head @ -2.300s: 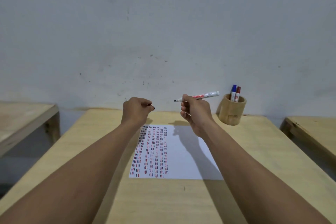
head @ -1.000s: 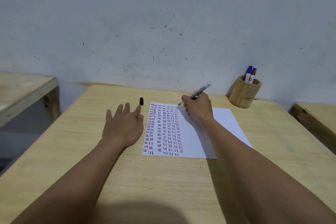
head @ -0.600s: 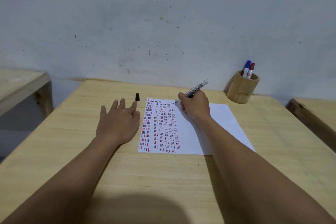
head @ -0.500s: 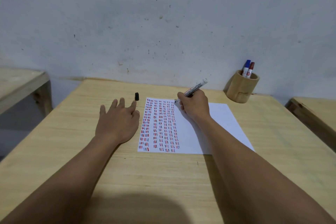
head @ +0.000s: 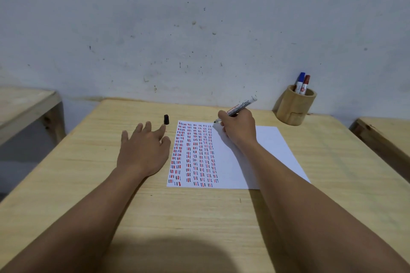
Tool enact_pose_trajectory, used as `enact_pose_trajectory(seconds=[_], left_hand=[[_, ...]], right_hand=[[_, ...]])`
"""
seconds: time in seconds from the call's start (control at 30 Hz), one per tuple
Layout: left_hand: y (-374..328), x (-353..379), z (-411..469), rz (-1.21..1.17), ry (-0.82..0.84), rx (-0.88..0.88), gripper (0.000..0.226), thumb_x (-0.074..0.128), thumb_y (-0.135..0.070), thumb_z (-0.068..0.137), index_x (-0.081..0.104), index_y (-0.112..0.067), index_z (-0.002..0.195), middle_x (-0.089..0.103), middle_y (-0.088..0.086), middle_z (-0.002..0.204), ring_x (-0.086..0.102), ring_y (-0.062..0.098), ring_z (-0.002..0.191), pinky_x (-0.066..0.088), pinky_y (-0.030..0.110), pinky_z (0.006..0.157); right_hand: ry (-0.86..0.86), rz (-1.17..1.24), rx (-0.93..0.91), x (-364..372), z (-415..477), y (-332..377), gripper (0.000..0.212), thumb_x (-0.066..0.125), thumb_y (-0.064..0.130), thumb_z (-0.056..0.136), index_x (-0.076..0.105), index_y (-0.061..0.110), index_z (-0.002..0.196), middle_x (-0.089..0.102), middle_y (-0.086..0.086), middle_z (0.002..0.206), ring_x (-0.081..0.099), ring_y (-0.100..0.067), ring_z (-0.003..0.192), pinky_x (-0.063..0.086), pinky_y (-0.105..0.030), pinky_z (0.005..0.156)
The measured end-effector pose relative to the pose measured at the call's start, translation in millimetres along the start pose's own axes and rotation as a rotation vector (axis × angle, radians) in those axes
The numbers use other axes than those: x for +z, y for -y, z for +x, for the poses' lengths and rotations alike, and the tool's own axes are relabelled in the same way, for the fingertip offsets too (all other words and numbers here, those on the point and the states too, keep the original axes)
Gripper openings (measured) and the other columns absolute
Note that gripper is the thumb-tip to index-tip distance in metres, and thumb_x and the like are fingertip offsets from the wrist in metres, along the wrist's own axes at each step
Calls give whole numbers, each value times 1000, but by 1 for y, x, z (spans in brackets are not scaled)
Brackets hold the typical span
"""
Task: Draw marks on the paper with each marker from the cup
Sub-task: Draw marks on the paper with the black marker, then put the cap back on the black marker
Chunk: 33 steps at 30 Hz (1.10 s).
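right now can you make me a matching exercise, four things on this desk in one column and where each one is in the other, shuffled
Things:
1. black cap
2. black marker
3. blue marker
4. left hand

Places:
A. standing in the wooden cup
B. flat on the table, left of the paper
C. gripped in the right hand, tip at the paper's top edge
D. on the table beyond the left fingertips

Pairs: 1-D, 2-C, 3-A, 4-B
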<state>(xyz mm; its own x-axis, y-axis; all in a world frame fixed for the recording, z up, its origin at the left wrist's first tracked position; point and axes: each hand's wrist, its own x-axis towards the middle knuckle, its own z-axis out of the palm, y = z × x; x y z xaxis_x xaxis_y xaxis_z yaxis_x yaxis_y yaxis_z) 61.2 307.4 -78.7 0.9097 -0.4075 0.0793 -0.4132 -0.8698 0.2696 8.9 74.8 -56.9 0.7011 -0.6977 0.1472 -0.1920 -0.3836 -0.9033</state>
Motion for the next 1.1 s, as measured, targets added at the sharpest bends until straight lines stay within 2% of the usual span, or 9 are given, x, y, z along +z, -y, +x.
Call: enact_pose_trajectory(seconds=[0.07, 0.13, 0.2, 0.37, 0.53, 0.63, 0.73, 0.9, 1.1], left_hand=[[-2, -1, 2, -49, -38, -25, 55, 32, -41, 98, 42, -24, 149, 41, 7, 156, 29, 29, 148, 14, 57, 120], [-5, -5, 6, -128, -119, -61, 49, 39, -40, 96, 49, -19, 139, 61, 6, 137, 50, 31, 132, 29, 56, 112], [-9, -10, 13, -187, -191, -77, 47, 44, -42, 97, 46, -19, 138, 66, 7, 128, 57, 34, 120, 40, 51, 102], [-13, -14, 34, -176, -167, -40, 52, 48, -39, 100, 39, -30, 150, 63, 9, 131, 55, 34, 124, 45, 49, 98], [-11, -9, 42, -169, -213, 21, 36, 52, -29, 101, 61, -27, 135, 70, 4, 125, 60, 29, 120, 49, 42, 92], [-13, -7, 44, -220, -284, 10, 29, 57, -14, 97, 71, -21, 121, 76, -1, 110, 68, 23, 103, 50, 36, 85], [-30, -17, 40, -462, -304, -54, 18, 60, -16, 95, 74, -19, 106, 75, -6, 93, 65, 12, 79, 45, 24, 68], [-67, -46, 38, -948, -339, -59, 8, 67, -12, 92, 73, -17, 90, 68, -11, 76, 61, 7, 69, 39, 3, 51], [-91, -64, 39, -1124, -229, -39, 7, 71, -20, 90, 77, -19, 95, 76, 1, 91, 66, 16, 84, 45, 21, 67]], right_hand=[[-16, 40, 13, -2, 5, 3, 24, 67, 26, 82, 74, 3, 82, 72, 2, 70, 64, -20, 68, 44, -27, 56], [-13, 91, 25, -5, 8, 8, 23, 71, 30, 80, 75, 8, 85, 66, 10, 59, 57, -15, 58, 43, -27, 56], [4, 191, 52, -7, 9, 12, 24, 76, 30, 81, 71, 9, 89, 66, 9, 60, 54, -13, 52, 47, -28, 54], [83, 489, 197, -9, 1, 26, 15, 65, 16, 88, 67, 7, 77, 57, -1, 60, 50, -15, 48, 48, -24, 48], [120, 522, 198, -9, -5, 31, 15, 64, 13, 89, 67, 6, 76, 56, -3, 61, 48, -14, 46, 45, -23, 47], [142, 516, 199, -8, -9, 31, 12, 69, 14, 89, 70, 5, 81, 56, -2, 61, 49, -12, 47, 45, -22, 45], [158, 625, 263, -10, -12, 35, 12, 67, 13, 90, 71, 3, 86, 55, -5, 63, 48, -13, 49, 46, -22, 46], [175, 809, 328, -18, -17, 48, 18, 63, 11, 92, 72, -4, 95, 60, -9, 67, 53, -12, 50, 49, -19, 46], [179, 924, 305, -38, -23, 63, 14, 66, 13, 94, 71, 1, 89, 66, -8, 68, 57, -10, 50, 52, -18, 47]])
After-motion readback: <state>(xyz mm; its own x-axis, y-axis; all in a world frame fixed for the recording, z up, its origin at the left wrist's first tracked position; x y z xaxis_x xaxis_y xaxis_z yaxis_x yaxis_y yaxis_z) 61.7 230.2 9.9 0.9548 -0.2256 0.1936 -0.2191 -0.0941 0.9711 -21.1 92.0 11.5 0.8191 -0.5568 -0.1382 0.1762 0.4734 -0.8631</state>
